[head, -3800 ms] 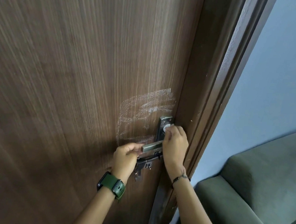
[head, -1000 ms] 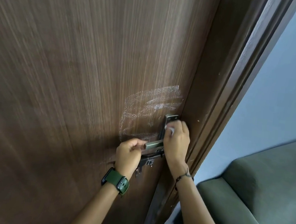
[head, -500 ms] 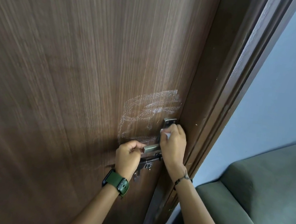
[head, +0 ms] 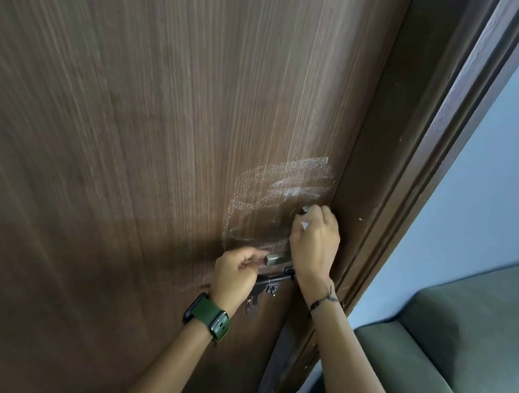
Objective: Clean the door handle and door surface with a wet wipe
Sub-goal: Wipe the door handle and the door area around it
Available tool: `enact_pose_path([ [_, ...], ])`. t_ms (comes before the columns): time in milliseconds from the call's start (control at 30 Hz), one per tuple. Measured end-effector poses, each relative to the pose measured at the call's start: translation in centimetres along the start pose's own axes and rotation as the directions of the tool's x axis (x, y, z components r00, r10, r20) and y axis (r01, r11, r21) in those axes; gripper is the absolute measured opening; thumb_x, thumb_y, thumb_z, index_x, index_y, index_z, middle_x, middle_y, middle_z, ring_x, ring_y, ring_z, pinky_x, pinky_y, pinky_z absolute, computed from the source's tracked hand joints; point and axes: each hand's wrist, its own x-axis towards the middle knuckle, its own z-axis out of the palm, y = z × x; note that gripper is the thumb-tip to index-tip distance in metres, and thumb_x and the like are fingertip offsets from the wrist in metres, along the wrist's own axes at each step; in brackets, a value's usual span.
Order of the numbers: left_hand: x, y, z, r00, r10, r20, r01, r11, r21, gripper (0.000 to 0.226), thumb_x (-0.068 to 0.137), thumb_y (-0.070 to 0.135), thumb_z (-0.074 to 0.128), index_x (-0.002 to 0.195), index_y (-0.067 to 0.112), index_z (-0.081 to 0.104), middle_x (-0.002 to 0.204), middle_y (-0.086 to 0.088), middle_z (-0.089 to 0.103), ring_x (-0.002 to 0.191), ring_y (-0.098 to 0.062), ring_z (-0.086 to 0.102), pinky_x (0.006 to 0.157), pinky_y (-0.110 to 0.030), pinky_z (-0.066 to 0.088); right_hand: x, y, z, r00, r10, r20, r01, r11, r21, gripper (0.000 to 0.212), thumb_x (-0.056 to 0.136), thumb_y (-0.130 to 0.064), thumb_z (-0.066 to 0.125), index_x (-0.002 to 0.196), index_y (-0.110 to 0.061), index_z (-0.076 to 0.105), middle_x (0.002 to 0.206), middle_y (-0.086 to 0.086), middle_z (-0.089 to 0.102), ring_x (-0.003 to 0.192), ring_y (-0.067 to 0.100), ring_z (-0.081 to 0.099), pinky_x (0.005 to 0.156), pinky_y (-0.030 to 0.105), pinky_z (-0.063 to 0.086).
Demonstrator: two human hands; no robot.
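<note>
Left hand (head: 235,271) grips lever handle (head: 276,259); right hand (head: 314,242) clenches wet wipe (head: 304,225) on backplate (head: 305,209). Advise firm strokes along the plate, refolding the wipe.

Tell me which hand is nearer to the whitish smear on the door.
Right. The right hand presses a wipe just below the smear, at its lower right edge. The left hand sits lower, gripping the handle end.
</note>
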Motion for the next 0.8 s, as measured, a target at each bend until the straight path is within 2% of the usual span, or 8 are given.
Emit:
enact_pose_path([
  [100, 0.0, -0.3, 0.0, 1.000, 0.002, 0.003, -0.002, 1.000, 0.009, 0.036, 0.077, -0.006, 0.049, 0.089, 0.019, 0.070, 0.082, 0.009, 0.067, 0.079, 0.003, 0.059, 0.064, -0.001, 0.044, -0.6, 0.5, 0.0, 0.998, 0.000, 0.059, 0.000, 1.000, 0.000, 0.003, 0.079, 0.004, 0.064, 0.081, 0.004, 0.061, 0.084, 0.019, 0.063, 0.080, 0.036, 0.059, 0.066, 0.038, 0.048],
  [233, 0.0, -0.2, 0.1, 1.000, 0.000, 0.004, 0.000, 1.000, 0.005, 0.034, 0.079, -0.006, 0.048, 0.090, 0.018, 0.070, 0.081, 0.006, 0.067, 0.078, -0.003, 0.062, 0.067, -0.011, 0.048, 0.3, 0.6, -0.4, 0.999, 0.003, -0.046, -0.001, 0.999, 0.050, 0.012, 0.077, 0.000, 0.070, 0.073, 0.000, 0.059, 0.077, 0.015, 0.062, 0.074, 0.031, 0.057, 0.061, 0.034, 0.045],
  [333, -0.1, -0.1, 0.2, 1.000, 0.010, -0.007, -0.010, 1.000, 0.007, 0.028, 0.082, 0.001, 0.050, 0.088, 0.019, 0.070, 0.084, 0.008, 0.068, 0.074, -0.006, 0.062, 0.068, -0.018, 0.049, -0.7, 1.3, -0.1, 0.997, 0.040, 0.065, -0.041, 0.999, 0.023, 0.009, 0.082, -0.003, 0.067, 0.076, 0.001, 0.061, 0.088, 0.017, 0.064, 0.084, 0.033, 0.059, 0.069, 0.037, 0.047],
  [400, -0.1, 0.0, 0.2, 1.000, 0.030, -0.005, -0.030, 0.999, 0.032, 0.022, 0.083, 0.006, 0.052, 0.086, 0.020, 0.069, 0.082, 0.008, 0.068, 0.070, -0.006, 0.061, 0.063, -0.013, 0.047, -1.1, 1.7, -0.1, 0.992, 0.087, 0.090, -0.092, 0.994, 0.054, 0.009, 0.082, -0.005, 0.067, 0.075, -0.002, 0.062, 0.087, 0.014, 0.064, 0.083, 0.031, 0.059, 0.070, 0.038, 0.047],
  [467, -0.1, 0.2, 0.2, 0.997, 0.077, 0.002, -0.077, 0.994, 0.071, 0.015, 0.083, 0.009, 0.055, 0.084, 0.015, 0.069, 0.079, 0.007, 0.066, 0.066, 0.000, 0.058, 0.057, -0.004, 0.043, -0.7, 1.7, -0.7, 0.992, 0.117, 0.036, -0.121, 0.984, 0.130, 0.010, 0.079, -0.004, 0.069, 0.073, -0.004, 0.063, 0.080, 0.010, 0.063, 0.077, 0.029, 0.060, 0.067, 0.040, 0.050],
  [600, -0.2, 0.3, 0.2, 0.990, 0.141, -0.002, -0.140, 0.983, 0.117, 0.011, 0.083, 0.011, 0.058, 0.085, 0.008, 0.069, 0.078, 0.005, 0.065, 0.062, 0.009, 0.054, 0.057, 0.001, 0.040, 0.6, 1.8, -1.4, 0.997, 0.072, -0.028, -0.067, 0.986, 0.155, 0.009, 0.078, -0.003, 0.070, 0.072, -0.004, 0.064, 0.077, 0.010, 0.064, 0.075, 0.028, 0.060, 0.063, 0.039, 0.050],
  [733, -0.1, 0.1, 0.6, 0.977, 0.208, -0.046, -0.195, 0.959, 0.207, 0.011, 0.081, 0.018, 0.062, 0.080, 0.009, 0.067, 0.079, -0.005, 0.071, 0.063, -0.010, 0.060, 0.056, -0.006, 0.041, -0.4, 2.3, -1.3, 0.986, 0.116, 0.117, -0.133, 0.979, 0.153, 0.007, 0.080, -0.004, 0.068, 0.073, -0.004, 0.066, 0.080, 0.008, 0.066, 0.075, 0.022, 0.060, 0.067, 0.029, 0.046],
  [800, -0.1, 0.1, 0.7, 0.963, 0.261, -0.061, -0.239, 0.938, 0.253, 0.011, 0.082, 0.016, 0.062, 0.079, 0.006, 0.066, 0.078, -0.008, 0.071, 0.062, -0.013, 0.058, 0.055, -0.002, 0.038, -1.1, 2.3, -1.7, 0.981, 0.179, 0.081, -0.193, 0.955, 0.228, 0.008, 0.081, -0.006, 0.068, 0.073, -0.008, 0.065, 0.078, 0.003, 0.066, 0.073, 0.012, 0.059, 0.067, 0.021, 0.044],
])
